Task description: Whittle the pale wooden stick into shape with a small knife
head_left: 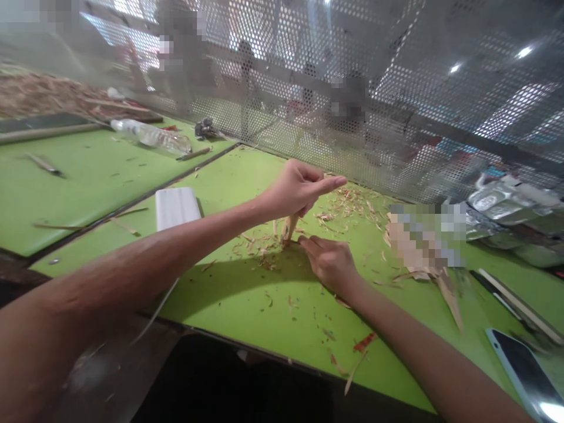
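Observation:
My left hand (299, 187) is closed round the upper part of a pale wooden piece (288, 229), its thumb stretched out to the right. The piece stands slightly tilted, its lower end at the green tabletop (255, 294), with a small dark mark near that end. Low on the right of it is my right hand (331, 264), fingers curled in and fingertips close to the wood. Whatever those fingers hold, if anything, is hidden from this view. Thin curled wood shavings (267, 249) lie around the foot of the piece.
A white box-shaped object (176, 207) with a cable sits behind my left forearm. On the right lie a phone (526, 370), slim tools (506, 299) and foil-like packs (511, 205). A plastic bottle (152, 136) lies far left. A perforated metal screen (282, 88) borders the back.

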Demonstrator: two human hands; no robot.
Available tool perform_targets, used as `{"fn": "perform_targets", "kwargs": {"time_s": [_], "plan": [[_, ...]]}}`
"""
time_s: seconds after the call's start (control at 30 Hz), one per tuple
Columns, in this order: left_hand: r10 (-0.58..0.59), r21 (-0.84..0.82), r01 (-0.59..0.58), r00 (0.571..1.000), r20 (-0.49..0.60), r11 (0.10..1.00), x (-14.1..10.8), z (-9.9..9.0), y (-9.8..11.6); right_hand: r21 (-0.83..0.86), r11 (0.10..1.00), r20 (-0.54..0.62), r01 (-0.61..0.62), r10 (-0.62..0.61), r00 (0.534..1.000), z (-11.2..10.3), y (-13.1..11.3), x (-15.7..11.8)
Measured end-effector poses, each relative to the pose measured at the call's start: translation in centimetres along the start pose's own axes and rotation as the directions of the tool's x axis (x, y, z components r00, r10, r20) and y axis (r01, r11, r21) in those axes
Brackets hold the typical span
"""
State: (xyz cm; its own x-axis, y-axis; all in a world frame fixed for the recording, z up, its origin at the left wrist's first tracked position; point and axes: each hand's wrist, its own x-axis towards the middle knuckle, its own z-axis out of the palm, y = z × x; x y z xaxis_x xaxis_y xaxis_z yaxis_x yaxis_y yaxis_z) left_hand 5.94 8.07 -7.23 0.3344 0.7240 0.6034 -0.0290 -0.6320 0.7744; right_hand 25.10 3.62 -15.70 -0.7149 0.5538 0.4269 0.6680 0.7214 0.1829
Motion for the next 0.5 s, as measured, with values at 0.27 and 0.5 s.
{"fn": "perform_targets", "kwargs": {"time_s": [0.27, 0.5], "plan": [[-0.053, -0.067, 0.051, 0.998, -0.03, 0.996, 0.2, -0.6, -0.7, 0.046, 0.999, 0.095, -0.018, 0.013, 0.995, 0.1, 0.1, 0.1], [-0.032, 0.025, 0.038, 0.977, -0.211, 0.999, 0.1, -0.3, -1.2, 0.069, 0.997, -0.056, -0.021, 0.025, 0.998, 0.4, 0.3, -0.1]]}}
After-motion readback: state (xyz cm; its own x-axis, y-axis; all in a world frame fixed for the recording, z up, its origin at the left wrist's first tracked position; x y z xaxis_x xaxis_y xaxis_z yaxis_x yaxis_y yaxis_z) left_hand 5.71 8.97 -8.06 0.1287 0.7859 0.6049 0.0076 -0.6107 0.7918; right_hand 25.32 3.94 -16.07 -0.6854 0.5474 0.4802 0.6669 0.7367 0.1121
